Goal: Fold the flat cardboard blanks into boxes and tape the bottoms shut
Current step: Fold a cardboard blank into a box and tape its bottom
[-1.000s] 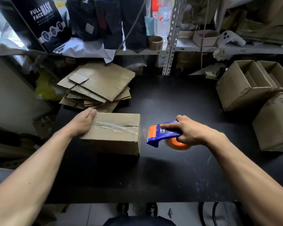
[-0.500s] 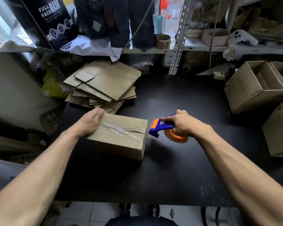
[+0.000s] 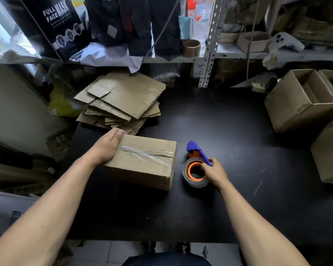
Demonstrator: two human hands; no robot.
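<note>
Rough brown cardboard box (image 3: 142, 162) with a shiny clear tape strip (image 3: 142, 154) on top, smooth blue and orange plastic tape holder (image 3: 197, 164) just right of the box, dull black table (image 3: 229, 135) under it

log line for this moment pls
left hand holding taped box | right hand on tape dispenser, resting on table | seam taped

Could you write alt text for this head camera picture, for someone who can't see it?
A person's left hand steadies a cardboard box with a taped seam on a black table, while the right hand rests on a tape dispenser lying beside it. Flat cardboard blanks are stacked behind.
</note>
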